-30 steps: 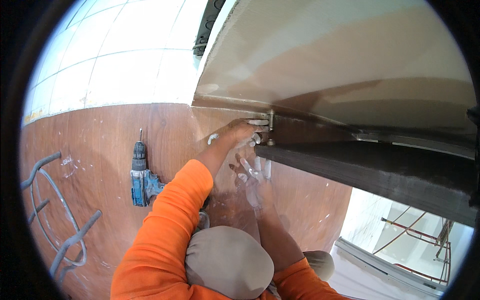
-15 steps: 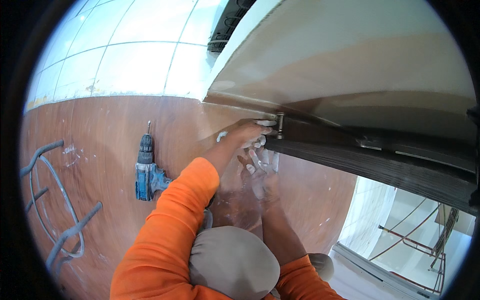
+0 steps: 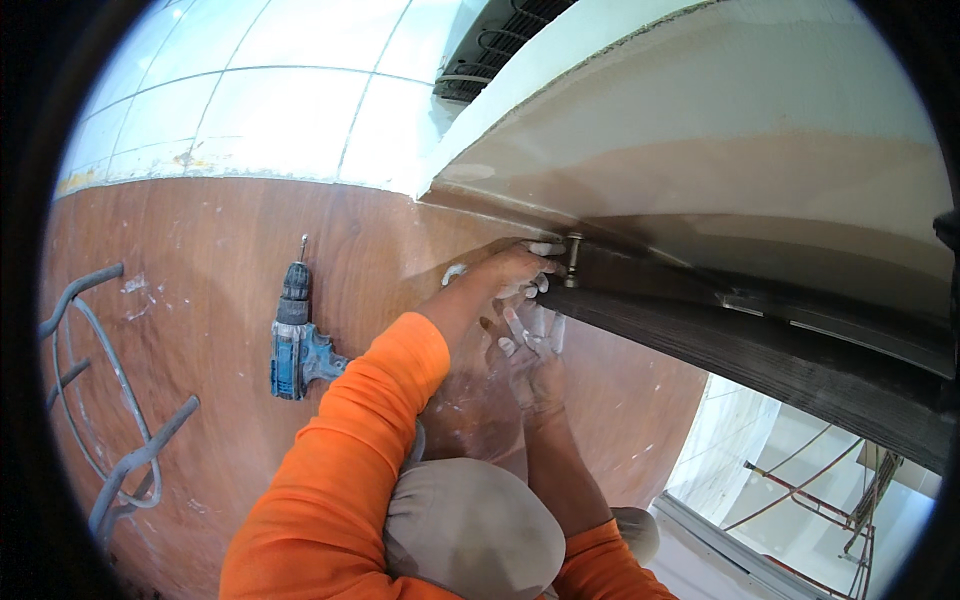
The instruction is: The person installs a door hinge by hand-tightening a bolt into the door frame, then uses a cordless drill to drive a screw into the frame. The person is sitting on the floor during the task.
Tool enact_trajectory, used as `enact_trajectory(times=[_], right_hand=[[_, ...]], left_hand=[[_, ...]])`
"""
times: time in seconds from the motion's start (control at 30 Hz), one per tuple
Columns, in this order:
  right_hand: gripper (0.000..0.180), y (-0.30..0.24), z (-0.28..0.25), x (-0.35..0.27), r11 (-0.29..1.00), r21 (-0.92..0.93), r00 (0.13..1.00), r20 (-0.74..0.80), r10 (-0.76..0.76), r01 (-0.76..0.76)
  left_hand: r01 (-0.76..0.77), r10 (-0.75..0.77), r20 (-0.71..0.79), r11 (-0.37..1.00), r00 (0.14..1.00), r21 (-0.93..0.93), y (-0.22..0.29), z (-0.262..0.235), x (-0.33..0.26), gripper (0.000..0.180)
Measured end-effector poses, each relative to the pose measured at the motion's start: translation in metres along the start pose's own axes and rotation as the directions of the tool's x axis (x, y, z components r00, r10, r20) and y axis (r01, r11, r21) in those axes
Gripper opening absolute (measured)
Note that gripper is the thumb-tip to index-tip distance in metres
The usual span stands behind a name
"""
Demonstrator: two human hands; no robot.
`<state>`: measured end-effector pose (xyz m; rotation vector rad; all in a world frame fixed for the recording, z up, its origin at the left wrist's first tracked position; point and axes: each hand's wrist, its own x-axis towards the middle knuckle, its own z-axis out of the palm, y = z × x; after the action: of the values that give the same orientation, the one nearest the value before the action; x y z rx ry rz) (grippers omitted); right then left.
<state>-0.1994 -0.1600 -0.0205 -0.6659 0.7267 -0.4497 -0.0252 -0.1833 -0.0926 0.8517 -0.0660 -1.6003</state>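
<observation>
My left hand (image 3: 522, 268), dusted white, is at the near end of a dark wood-grain panel (image 3: 700, 325). Its fingers are apart and lie against or close by that end; actual contact is hard to make out. Just right of those fingertips stands a small metal fitting (image 3: 573, 260), a slim upright bar with wider ends. Lower down, my right hand (image 3: 538, 372) is open, its whitened fingers spread and pointing up toward the panel's end. No object shows in either hand, though the left fingers partly cover what lies behind them.
A blue cordless drill (image 3: 293, 350) with a bit lies on the reddish-brown wood floor (image 3: 230, 240) to my left. Bent grey conduits (image 3: 140, 465) rise at far left. A wall (image 3: 750, 120) borders the panel; scaffolding (image 3: 815, 495) shows at lower right.
The view has shifted slightly, so the panel's end and both hands appear a little farther right. Both hands stay at the same place by the fitting, with small finger movements.
</observation>
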Motion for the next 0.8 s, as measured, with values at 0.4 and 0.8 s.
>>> enact_trajectory(times=[0.4, 0.8], right_hand=[[0.082, -0.007, 0.005, -0.005, 0.998, -0.059, 1.000, 0.006, 0.007, -0.007], [0.081, -0.013, 0.006, -0.012, 0.998, -0.031, 0.999, 0.004, 0.046, -0.046]], left_hand=[[0.044, -0.019, -0.061, 0.899, 0.998, 0.436, 0.008, 0.001, 0.004, 0.033], [-0.007, 0.075, -0.124, 0.881, 0.989, 0.472, 0.004, 0.009, 0.017, 0.034]])
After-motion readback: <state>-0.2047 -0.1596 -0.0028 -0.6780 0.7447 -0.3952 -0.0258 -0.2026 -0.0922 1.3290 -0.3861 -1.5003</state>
